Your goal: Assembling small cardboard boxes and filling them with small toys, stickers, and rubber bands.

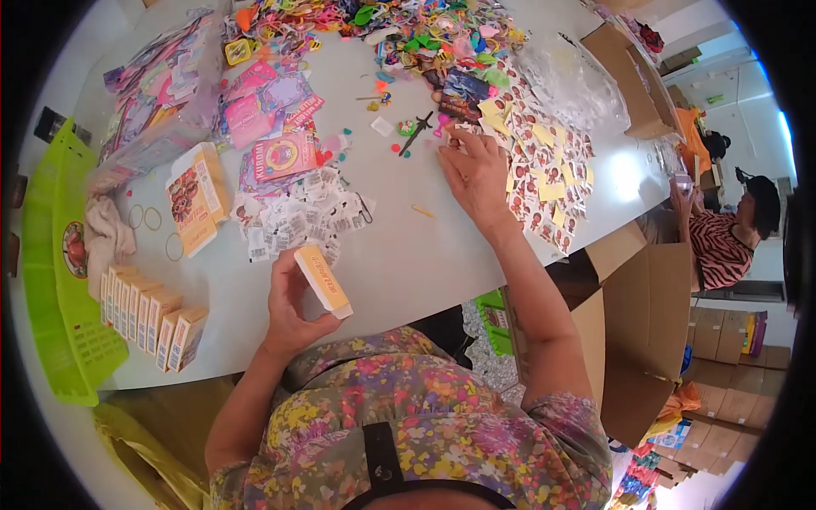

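1. While the left hand (291,308) is up over the near edge of the table (391,263), it pinches a small yellow box (321,279). The thumb is at the near end and the fingers are at the far end, so the hand is curved like the letter C.
2. The box is tilted, just in front of the person's flowery top (399,382).
3. The right hand (476,174) reaches out over the table with its fingers bent down. I cannot tell if it is pinching anything, because the hand hides its fingertips.
4. Next to the right hand are a black toy sword (416,133) on its left and lots of little picture cards (544,174) on its right.
5. Past the left hand is a heap of small white packets (297,217).
6. To its left, more small boxes (153,316) stand in a row.
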{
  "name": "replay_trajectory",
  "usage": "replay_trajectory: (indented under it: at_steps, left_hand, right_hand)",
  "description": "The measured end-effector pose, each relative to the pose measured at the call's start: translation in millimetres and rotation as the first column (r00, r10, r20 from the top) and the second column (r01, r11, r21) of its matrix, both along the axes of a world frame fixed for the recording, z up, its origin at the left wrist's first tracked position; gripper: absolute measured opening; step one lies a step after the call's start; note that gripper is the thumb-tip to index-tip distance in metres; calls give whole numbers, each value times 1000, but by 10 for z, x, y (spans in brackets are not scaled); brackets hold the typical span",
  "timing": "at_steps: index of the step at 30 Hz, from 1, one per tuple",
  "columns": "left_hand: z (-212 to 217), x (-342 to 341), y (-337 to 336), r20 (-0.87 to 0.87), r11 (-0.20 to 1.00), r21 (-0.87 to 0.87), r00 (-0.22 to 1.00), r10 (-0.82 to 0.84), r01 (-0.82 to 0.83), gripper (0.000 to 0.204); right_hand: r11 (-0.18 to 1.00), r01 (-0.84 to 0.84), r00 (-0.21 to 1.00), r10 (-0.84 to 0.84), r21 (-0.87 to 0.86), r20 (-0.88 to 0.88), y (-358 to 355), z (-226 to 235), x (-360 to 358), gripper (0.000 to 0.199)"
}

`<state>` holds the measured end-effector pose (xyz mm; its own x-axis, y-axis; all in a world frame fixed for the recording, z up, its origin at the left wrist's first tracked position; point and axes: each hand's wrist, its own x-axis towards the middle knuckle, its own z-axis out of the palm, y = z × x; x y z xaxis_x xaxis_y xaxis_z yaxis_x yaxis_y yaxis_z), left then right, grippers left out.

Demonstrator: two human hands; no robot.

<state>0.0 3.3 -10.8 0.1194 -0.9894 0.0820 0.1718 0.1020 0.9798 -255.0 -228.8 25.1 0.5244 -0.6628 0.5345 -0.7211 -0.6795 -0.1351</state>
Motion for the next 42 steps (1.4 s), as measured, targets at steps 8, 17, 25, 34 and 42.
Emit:
replay_trajectory:
  at_steps: [8, 17, 25, 34, 42]
  left_hand:
    - [-16, -25, -115, 138, 978, -185, 987, -76, 101, 86]
    - [129, -17, -106, 296, 967, -230, 955, -33, 105, 74]
    - [169, -31, -101, 274, 975, -208, 961, -15, 74, 74]
    - [179, -38, -98, 365, 966, -259, 925, 102, -5, 76]
    - [222, -29, -41, 521, 948, -313, 846, 113, 66, 74]
  right_hand:
    - [996, 76, 974, -83, 40, 209, -15, 61, 28, 6]
    - [888, -442, 890, 416, 129, 185, 561, 57, 972, 12]
    - [862, -425, 855, 482, 277, -189, 551, 104, 1064, 11]
    - [741, -263, 965, 192, 619, 180, 404, 273, 876, 7]
    - [897, -385, 921, 360, 216, 146, 506, 87, 1157, 7]
